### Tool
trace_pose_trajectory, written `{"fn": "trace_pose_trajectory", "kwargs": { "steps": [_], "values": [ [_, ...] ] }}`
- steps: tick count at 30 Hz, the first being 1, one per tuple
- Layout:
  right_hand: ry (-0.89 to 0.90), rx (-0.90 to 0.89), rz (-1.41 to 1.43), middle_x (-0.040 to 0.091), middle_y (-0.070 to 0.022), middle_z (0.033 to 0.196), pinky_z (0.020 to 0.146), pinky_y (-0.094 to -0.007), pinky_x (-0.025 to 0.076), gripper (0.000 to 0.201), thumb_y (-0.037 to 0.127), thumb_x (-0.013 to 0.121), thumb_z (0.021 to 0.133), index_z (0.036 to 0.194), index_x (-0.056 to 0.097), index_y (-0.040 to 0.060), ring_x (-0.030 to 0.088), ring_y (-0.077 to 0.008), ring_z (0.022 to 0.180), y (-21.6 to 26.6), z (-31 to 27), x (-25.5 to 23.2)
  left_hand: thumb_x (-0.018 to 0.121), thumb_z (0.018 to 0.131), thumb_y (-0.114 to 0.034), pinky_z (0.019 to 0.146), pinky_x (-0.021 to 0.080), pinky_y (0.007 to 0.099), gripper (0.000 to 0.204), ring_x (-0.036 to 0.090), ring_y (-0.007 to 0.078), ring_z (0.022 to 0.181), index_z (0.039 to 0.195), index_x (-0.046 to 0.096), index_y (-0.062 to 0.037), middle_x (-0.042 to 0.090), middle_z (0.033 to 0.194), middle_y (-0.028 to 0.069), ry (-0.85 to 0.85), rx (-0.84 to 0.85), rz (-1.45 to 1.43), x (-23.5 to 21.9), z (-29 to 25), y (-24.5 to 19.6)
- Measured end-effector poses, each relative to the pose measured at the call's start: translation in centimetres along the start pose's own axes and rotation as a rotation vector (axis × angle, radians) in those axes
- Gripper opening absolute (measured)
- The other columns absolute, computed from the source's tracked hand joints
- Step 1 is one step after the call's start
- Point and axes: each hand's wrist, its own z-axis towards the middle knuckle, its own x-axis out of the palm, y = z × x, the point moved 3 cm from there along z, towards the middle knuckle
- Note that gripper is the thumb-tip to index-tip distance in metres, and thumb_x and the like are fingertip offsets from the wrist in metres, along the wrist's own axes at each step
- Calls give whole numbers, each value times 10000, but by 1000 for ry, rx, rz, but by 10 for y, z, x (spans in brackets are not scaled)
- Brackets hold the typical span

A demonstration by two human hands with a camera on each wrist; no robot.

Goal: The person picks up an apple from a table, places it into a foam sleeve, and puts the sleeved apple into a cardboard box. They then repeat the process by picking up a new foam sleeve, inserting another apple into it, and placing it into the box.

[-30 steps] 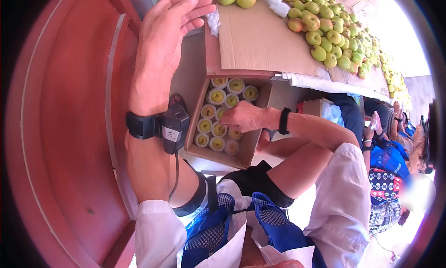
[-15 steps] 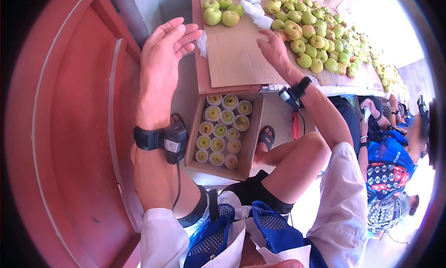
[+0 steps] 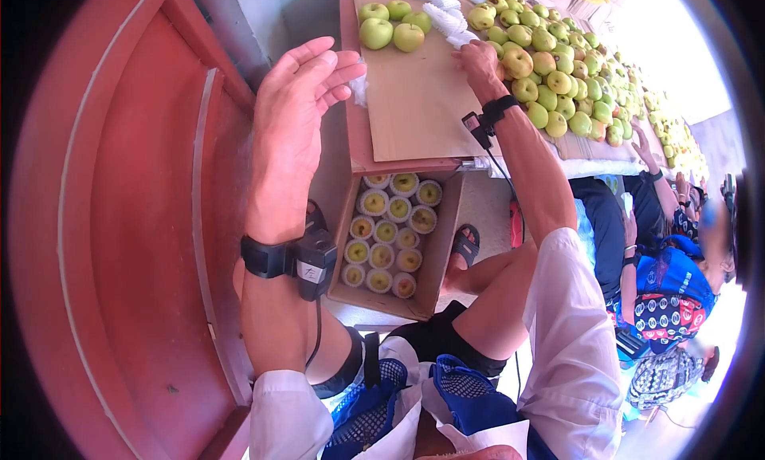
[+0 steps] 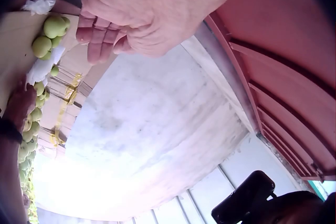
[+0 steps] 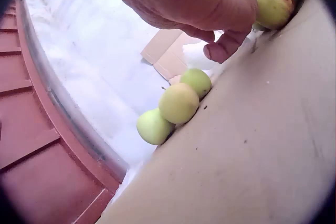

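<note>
My right hand (image 3: 480, 65) reaches over the table, its fingertips right at the end of a row of white foam net sleeves (image 3: 443, 18), beside a large pile of green and reddish apples (image 3: 564, 81). In the right wrist view its fingers (image 5: 226, 49) bend down close to the white foam (image 5: 197, 56); whether they pinch it I cannot tell. My left hand (image 3: 299, 101) is raised near the table's left edge, palm turned inward and holding nothing. Several loose green apples (image 3: 376, 33) lie on the cardboard left of the sleeves.
Below the table edge stands a cardboard box (image 3: 453, 213) with rows of apples (image 3: 382, 257) in foam nets. A red panel (image 3: 143, 221) rises on the left. Flat cardboard (image 3: 422, 109) covers the table. Other people (image 3: 669, 277) sit at the right.
My right hand has gone from the box up to the table, beside the foam sleeves, its fingers now pointing down. The left hand has stayed raised. The camera view has shifted slightly.
</note>
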Motion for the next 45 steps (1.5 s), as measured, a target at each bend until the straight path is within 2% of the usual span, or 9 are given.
{"fn": "trace_pose_trajectory", "kwargs": {
  "steps": [12,15,18,21,27,31,38,41,45],
  "values": [
    [116,97,331,697,-147,968,530,-280,468,550,157,632,901,1365,432,-60,681,-199,743,-13,-73,-23,569,1015,-164,866,506,302,338,680,206,1060,1292,548,28,695,1149,160,65,-46,34,5,4,6],
    [310,237,541,648,-102,1129,680,-286,502,345,161,603,958,1255,531,0,681,-212,950,-12,-80,-28,567,1013,-172,865,505,301,320,682,198,1052,1279,567,6,701,1142,148,99,-54,39,6,5,12],
    [312,233,642,659,-72,1147,681,-275,491,261,152,592,977,1211,575,37,677,-199,949,-1,-94,-33,575,1007,-184,851,501,293,301,685,193,1040,1255,594,-14,703,1142,133,118,-81,78,12,9,21],
    [395,143,602,668,-57,1130,662,-251,473,240,158,604,976,1188,588,45,672,-166,932,32,-116,-38,593,997,-200,819,488,275,296,687,186,1034,1233,619,-23,703,1143,116,161,-99,136,16,12,33],
    [262,-132,389,693,-31,969,588,-190,403,292,221,704,906,1133,637,49,650,-95,790,90,-173,-46,653,966,-248,752,448,250,379,678,155,1040,1256,627,-5,701,1151,90,290,-110,271,39,18,55],
    [170,-223,402,686,-41,919,615,-231,462,252,158,722,892,1083,639,17,618,-83,741,95,-195,-28,730,917,-303,748,410,240,427,640,113,1010,1227,644,-23,697,1122,43,247,-114,284,51,17,63],
    [39,-572,-85,657,-59,991,695,-326,515,281,76,695,847,1113,626,23,614,-123,729,111,-212,-25,760,890,-298,793,374,257,396,541,67,947,1183,633,-63,665,1070,-12,199,-113,162,64,20,59],
    [110,-565,-35,643,-57,1003,702,-321,513,265,99,693,877,1119,622,20,592,-122,730,122,-221,-26,730,898,-247,813,392,280,327,550,89,967,1154,622,-75,663,1082,4,213,-134,59,61,29,59],
    [23,-457,367,637,-58,1009,708,-302,508,273,181,649,947,1161,628,13,575,-115,740,125,-213,-37,665,893,-143,869,425,317,254,575,142,1007,1129,613,-62,655,1111,42,233,-190,-169,52,39,51]
  ]
}}
